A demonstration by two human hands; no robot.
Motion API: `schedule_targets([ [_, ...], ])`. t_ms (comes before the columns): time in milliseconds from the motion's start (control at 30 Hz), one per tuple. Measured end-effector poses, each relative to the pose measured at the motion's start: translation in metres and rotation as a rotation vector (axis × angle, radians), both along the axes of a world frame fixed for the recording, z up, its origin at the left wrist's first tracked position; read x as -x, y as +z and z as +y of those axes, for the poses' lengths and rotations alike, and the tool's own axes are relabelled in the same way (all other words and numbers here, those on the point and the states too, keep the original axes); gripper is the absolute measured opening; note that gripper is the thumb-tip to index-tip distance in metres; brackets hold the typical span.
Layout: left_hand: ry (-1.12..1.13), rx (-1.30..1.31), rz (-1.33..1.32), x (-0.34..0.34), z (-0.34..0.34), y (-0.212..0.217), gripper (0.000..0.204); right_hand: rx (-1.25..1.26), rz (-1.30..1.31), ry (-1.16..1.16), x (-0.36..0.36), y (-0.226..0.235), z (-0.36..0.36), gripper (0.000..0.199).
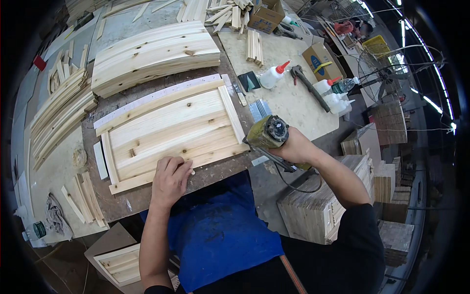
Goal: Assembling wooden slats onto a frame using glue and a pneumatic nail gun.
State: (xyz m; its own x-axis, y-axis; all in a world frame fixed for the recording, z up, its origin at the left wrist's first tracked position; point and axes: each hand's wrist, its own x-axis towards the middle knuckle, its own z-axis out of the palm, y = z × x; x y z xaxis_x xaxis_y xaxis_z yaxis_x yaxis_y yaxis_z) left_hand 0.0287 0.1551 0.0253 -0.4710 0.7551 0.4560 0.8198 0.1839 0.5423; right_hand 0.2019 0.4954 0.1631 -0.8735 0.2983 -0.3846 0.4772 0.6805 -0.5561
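Note:
A wooden panel (171,132) with narrow strips framing its edges lies on the worktable in front of me. My left hand (170,179) curls over its near strip (215,160), thumb and fingers closed on the edge. A small pale bit shows beside the fingertips. My right hand (296,147) is wrapped round the handle of a worn nail gun (267,133), whose nose is at the panel's near right corner. The tip of the nail gun is partly hidden. A hose (298,190) loops below my right hand.
Behind the panel stands a stack of boards (154,59). Bundled strips (56,117) lie at left. Rightward are a glue bottle (272,77), a hammer-like tool (311,88), a knife (239,93), nail strips (260,110) and a cardboard box (318,61). Stacked wood (313,215) stands below right.

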Motion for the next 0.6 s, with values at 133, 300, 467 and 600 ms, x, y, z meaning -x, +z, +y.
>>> schedule_targets([
  [133, 0.002, 0.002, -0.004, 0.001, 0.000, 0.000, 0.027, 0.021, 0.036, -0.006, -0.014, 0.001, -0.004, 0.037],
  [300, -0.003, 0.002, 0.001, 0.000, -0.001, 0.000, 0.028, -0.022, -0.025, -0.033, -0.019, 0.000, -0.008, 0.038],
  [467, -0.010, -0.002, 0.005, 0.000, 0.000, 0.000, 0.029, -0.076, 0.065, -0.213, -0.030, 0.013, 0.021, 0.040],
  [600, -0.005, -0.003, 0.007, -0.001, -0.002, 0.000, 0.027, -0.443, -0.125, -0.427, -0.022, -0.006, 0.076, 0.049],
])
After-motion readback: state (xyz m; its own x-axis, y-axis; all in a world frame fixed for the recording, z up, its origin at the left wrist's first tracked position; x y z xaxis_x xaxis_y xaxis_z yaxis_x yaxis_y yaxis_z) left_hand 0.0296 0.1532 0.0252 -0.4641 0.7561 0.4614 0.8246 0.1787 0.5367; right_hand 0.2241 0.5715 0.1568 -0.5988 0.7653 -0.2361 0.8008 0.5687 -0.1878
